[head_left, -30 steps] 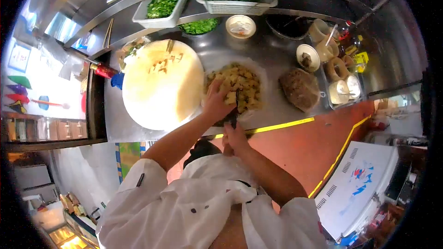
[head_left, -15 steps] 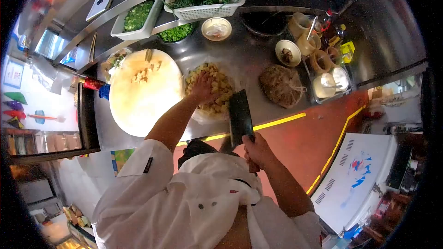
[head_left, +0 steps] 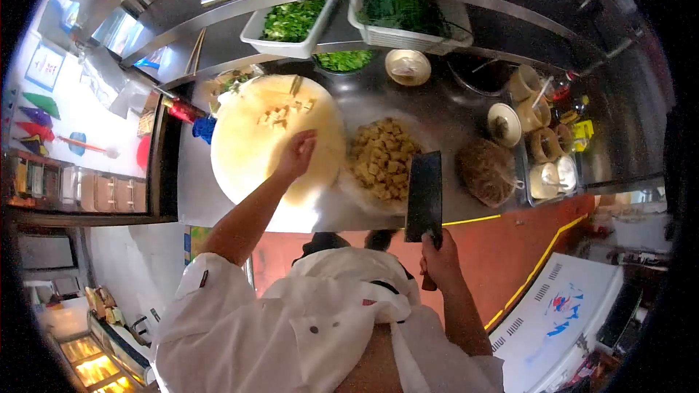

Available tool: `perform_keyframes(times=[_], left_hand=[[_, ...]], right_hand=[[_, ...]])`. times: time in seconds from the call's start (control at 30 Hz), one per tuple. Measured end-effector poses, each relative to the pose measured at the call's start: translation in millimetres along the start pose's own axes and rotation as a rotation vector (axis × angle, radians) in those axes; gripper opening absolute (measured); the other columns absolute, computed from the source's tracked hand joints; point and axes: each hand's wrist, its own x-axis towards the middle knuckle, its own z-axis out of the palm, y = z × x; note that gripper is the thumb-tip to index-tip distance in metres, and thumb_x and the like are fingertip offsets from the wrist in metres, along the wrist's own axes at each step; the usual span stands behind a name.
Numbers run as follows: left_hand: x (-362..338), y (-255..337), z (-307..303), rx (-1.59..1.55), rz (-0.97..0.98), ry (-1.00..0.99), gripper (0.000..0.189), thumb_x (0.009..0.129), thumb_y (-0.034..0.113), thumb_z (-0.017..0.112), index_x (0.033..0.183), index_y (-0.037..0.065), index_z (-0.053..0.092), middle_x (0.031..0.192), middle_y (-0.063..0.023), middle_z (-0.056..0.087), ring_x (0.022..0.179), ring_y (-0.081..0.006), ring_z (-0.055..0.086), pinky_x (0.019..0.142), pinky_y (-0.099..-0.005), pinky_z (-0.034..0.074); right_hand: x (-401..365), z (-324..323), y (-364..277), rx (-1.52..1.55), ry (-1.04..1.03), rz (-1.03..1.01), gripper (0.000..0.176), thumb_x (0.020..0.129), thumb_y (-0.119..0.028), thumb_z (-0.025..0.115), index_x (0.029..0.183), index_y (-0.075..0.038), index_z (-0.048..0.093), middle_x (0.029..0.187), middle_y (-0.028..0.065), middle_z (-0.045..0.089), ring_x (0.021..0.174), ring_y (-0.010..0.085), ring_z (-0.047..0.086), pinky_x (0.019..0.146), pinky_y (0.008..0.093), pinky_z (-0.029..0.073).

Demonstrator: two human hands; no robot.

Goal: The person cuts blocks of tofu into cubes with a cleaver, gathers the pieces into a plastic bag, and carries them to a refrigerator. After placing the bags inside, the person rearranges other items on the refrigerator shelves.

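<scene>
My right hand [head_left: 439, 256] grips the handle of a dark cleaver [head_left: 424, 195], blade pointing away from me over the counter's front edge. My left hand [head_left: 296, 154] hovers open over the round pale cutting board [head_left: 247, 149], holding nothing. A few yellow cubes [head_left: 282, 114] lie at the far side of the board. To the right of the board sits a pile of yellow cubed food [head_left: 381, 159] on a clear sheet, just left of the cleaver.
A bagged brown lump [head_left: 486, 171] lies right of the pile. Small bowls and cups [head_left: 539, 149] crowd the right end of the steel counter [head_left: 196, 196]. Trays of chopped greens [head_left: 291, 22] and herbs [head_left: 404, 13] stand at the back.
My left hand left the cubed pile and moved left over the cutting board. My right hand lifted the cleaver up and to the right, clear of the pile.
</scene>
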Motion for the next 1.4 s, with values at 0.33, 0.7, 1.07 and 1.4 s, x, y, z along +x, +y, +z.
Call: perform_keyframes(times=[0.33, 0.7, 1.07, 1.4], left_hand=[[49, -119, -133, 0.702, 0.273, -0.020, 0.115, 0.073, 0.056, 0.085, 0.161, 0.011, 0.026, 0.163, -0.0235, 0.028, 0.150, -0.0464, 0.026, 0.122, -0.0554, 0.026], [145, -84, -78, 0.463, 0.692, -0.252, 0.057, 0.093, 0.042, 0.068, 0.142, 0.017, 0.055, 0.146, -0.0152, 0.052, 0.134, -0.0435, 0.048, 0.114, -0.0531, 0.042], [78, -75, -29, 0.278, 0.471, 0.107, 0.024, 0.096, 0.003, 0.066, 0.116, -0.005, 0.056, 0.131, -0.0235, 0.055, 0.104, -0.0406, 0.064, 0.089, -0.0406, 0.055], [59, 26, 88, 0.027, 0.549, 0.163, 0.028, 0.096, 0.003, 0.066, 0.121, 0.003, 0.053, 0.125, -0.0213, 0.055, 0.114, -0.0355, 0.057, 0.096, -0.0439, 0.049]], right_hand=[[33, 140, -59, 0.216, -0.162, 0.110, 0.022, 0.107, -0.025, 0.059, 0.100, -0.008, 0.048, 0.072, 0.0029, 0.053, 0.050, 0.0120, 0.051, 0.047, 0.0347, 0.048], [98, 230, -19, 0.321, -0.059, 0.109, 0.025, 0.104, -0.029, 0.065, 0.100, -0.010, 0.050, 0.068, 0.0014, 0.052, 0.052, 0.0136, 0.052, 0.049, 0.0303, 0.046], [140, 302, -35, 0.186, -0.126, 0.141, 0.029, 0.102, -0.034, 0.065, 0.113, -0.008, 0.056, 0.074, 0.0027, 0.059, 0.055, 0.0138, 0.053, 0.049, 0.0323, 0.044], [48, 217, -57, 0.050, 0.222, 0.080, 0.030, 0.100, -0.026, 0.066, 0.115, -0.001, 0.058, 0.082, 0.0072, 0.064, 0.063, 0.0141, 0.058, 0.057, 0.0338, 0.049]])
